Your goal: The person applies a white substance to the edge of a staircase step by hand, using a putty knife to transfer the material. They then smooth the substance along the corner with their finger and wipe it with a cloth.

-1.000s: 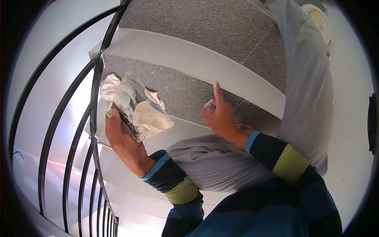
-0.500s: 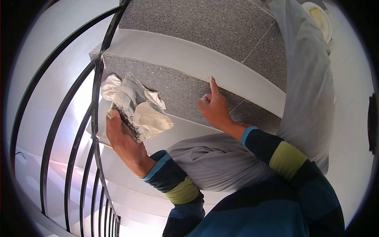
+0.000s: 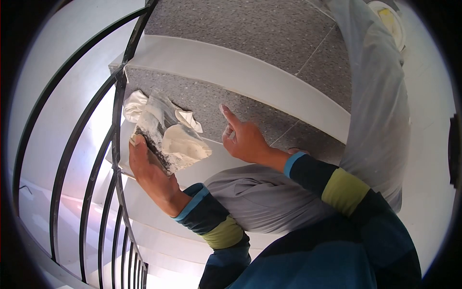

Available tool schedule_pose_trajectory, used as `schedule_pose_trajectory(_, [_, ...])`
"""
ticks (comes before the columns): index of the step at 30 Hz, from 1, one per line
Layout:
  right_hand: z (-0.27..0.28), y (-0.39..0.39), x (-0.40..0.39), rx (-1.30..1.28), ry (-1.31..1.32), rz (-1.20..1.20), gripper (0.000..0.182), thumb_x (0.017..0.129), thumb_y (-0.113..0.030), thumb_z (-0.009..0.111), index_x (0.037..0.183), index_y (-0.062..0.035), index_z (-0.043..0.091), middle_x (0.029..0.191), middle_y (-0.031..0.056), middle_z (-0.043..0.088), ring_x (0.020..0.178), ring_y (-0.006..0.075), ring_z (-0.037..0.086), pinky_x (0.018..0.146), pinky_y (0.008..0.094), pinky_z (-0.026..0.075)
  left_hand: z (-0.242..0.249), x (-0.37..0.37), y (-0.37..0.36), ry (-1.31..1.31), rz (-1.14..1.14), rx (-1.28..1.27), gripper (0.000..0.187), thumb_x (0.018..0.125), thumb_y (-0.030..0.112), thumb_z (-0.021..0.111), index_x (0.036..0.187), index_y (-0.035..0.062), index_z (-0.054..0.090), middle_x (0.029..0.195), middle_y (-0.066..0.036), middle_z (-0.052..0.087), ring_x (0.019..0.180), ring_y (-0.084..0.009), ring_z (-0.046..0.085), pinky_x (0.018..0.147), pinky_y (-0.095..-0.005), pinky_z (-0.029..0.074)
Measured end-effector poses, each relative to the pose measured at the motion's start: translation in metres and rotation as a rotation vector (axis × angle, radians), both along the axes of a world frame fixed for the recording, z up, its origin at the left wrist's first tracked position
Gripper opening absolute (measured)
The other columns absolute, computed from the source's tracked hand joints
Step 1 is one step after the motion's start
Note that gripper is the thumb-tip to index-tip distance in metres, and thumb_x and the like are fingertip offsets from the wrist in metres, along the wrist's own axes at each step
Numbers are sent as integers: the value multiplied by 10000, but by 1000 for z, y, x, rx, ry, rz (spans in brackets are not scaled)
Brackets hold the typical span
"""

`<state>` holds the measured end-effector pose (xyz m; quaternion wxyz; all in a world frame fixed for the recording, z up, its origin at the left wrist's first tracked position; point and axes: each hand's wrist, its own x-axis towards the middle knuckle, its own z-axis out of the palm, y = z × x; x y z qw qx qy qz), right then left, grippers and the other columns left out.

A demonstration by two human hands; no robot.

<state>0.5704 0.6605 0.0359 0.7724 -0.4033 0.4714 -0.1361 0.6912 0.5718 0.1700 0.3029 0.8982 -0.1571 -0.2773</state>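
Note:
My left hand point(image 3: 154, 176) is closed on the near edge of a flat dark plate smeared with white putty point(image 3: 154, 144), its thumb on top. A thick cream lump of putty point(image 3: 185, 144) sits on the plate's right side. My right hand point(image 3: 248, 142), empty, is held over the stair tread point(image 3: 211, 103), to the right of the plate. Its index finger points out with white paste on the tip, while the other fingers curl in. A crumpled white cloth point(image 3: 136, 106) shows beyond the plate, by the railing.
A black metal railing point(image 3: 117, 120) runs down the left side, with a drop beyond it. White risers point(image 3: 231, 67) and speckled grey treads curve across. My grey-trousered leg point(image 3: 378, 106) stands at the right, near a white bucket point(image 3: 397, 29) holding something yellow.
My right hand has moved left and slightly nearer, away from the joint under the riser and toward the plate. My left hand and the plate have stayed in place.

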Motion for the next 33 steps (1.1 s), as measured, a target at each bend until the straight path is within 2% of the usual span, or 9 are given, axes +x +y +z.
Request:
schedule_pose_trajectory(6, [-1, 15, -29, 70, 213, -50, 795, 739, -113, 526, 1398, 32, 105, 662, 162, 596, 555, 328, 587, 521, 433, 471, 0, 12, 10, -159, -168, 69, 413, 896, 221, 470, 1168, -88, 479, 1085, -147, 542, 954, -205, 573, 801, -291, 473])
schedule_pose_trajectory(8, [-9, 23, -37, 72, 313, -48, 807, 742, -115, 530, 1395, 44, 85, 659, 169, 597, 556, 330, 591, 499, 437, 471, 3, 18, 16, -482, -710, 232, 402, 892, 205, 476, 1167, -90, 480, 1094, -151, 536, 961, -203, 564, 809, -296, 470])
schedule_pose_trajectory(12, [-18, 19, -39, 32, 401, -21, 815, 749, -119, 536, 1385, 75, 64, 612, 165, 584, 536, 338, 586, 493, 426, 483, 2, 11, 13, -282, -497, 153, 376, 921, 163, 463, 1146, -136, 485, 1216, -186, 454, 1071, -246, 506, 889, -324, 429])
schedule_pose_trajectory(14, [-10, 7, -38, 64, 416, 25, 816, 748, -119, 538, 1383, 78, 65, 603, 161, 583, 535, 342, 586, 500, 426, 488, 0, 3, 2, -50, -62, 17, 388, 916, 178, 479, 1154, -128, 478, 1184, -168, 478, 1041, -230, 517, 866, -319, 438])
schedule_pose_trajectory(17, [9, 10, -38, 56, 446, 428, 812, 747, -117, 542, 1384, 76, 77, 601, 148, 587, 535, 332, 586, 507, 423, 486, -2, 1, 1, -155, -109, 43, 393, 907, 194, 497, 1155, -110, 477, 1132, -148, 507, 1009, -210, 531, 838, -303, 448])
schedule_pose_trajectory(20, [17, 23, -36, -82, 209, 226, 805, 750, -121, 545, 1383, 78, 89, 651, 136, 604, 559, 327, 594, 530, 415, 487, 0, -7, -7, -10, 3, -5, 399, 898, 205, 510, 1161, -93, 477, 1089, -137, 525, 987, -201, 540, 825, -290, 450])
schedule_pose_trajectory(22, [19, 22, -38, 87, 234, -79, 785, 760, -125, 545, 1377, 86, 109, 699, 139, 606, 585, 315, 599, 558, 395, 484, 1, -4, -6, 4, -2, -11, 397, 896, 206, 513, 1158, -91, 478, 1084, -136, 527, 979, -199, 542, 819, -289, 451])
schedule_pose_trajectory(29, [-11, 27, -38, 171, 372, -280, 767, 773, -128, 559, 1372, 91, 134, 746, 164, 578, 633, 294, 596, 583, 380, 472, -1, 3, 3, -30, -102, -11, 381, 894, 213, 516, 1136, -81, 488, 1050, -127, 541, 942, -190, 552, 802, -290, 452])
schedule_pose_trajectory(33, [-7, 4, -38, 100, 334, -254, 617, 770, -99, 578, 1315, 54, 331, 829, 155, 582, 692, 266, 575, 609, 368, 446, -1, 0, 0, -15, -88, 12, 382, 898, 223, 511, 1133, -78, 495, 1047, -130, 545, 948, -192, 551, 804, -288, 450])
